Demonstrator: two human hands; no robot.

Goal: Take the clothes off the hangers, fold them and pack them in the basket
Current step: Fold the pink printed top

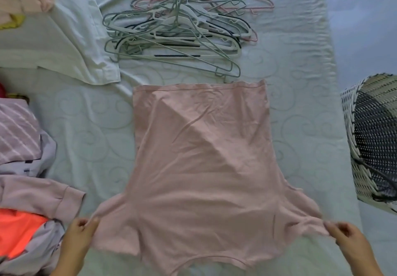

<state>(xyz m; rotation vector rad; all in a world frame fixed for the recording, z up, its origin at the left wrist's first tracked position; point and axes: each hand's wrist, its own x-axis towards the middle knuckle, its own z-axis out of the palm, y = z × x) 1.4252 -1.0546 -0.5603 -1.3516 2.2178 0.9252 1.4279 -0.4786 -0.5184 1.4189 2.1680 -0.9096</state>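
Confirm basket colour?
Basket: white and black weave, seen in the head view at right.

No readable text, label, brand, number or sign shows anywhere in the head view. The pink T-shirt [199, 168] lies plain side up (no print or tag legible on it), the hangers [176, 32] carry no markings that can be made out, and the woven basket [373, 138] bears no lettering. The striped and orange garments at the left edge show only pattern, not writing.
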